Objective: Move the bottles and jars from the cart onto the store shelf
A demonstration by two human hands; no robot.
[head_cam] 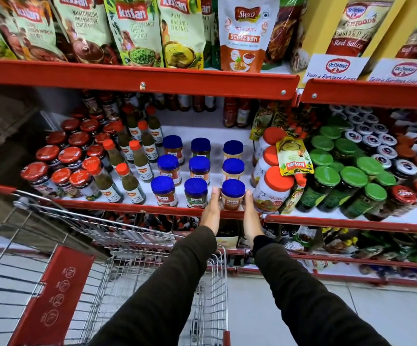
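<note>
Blue-lidded jar [232, 194] stood upright at the shelf's [137, 208] front edge, at twelve o'clock from the person, pressed between left hand [212, 213] and right hand [251, 217], equally near.

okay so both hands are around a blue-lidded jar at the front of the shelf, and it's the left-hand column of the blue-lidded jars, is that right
Not quite. Both the left hand and right hand are around a blue-lidded jar at the front of the shelf, but it stands in the right-hand column of the blue-lidded jars, next to the orange-lidded jars. The head view shows this.
</note>
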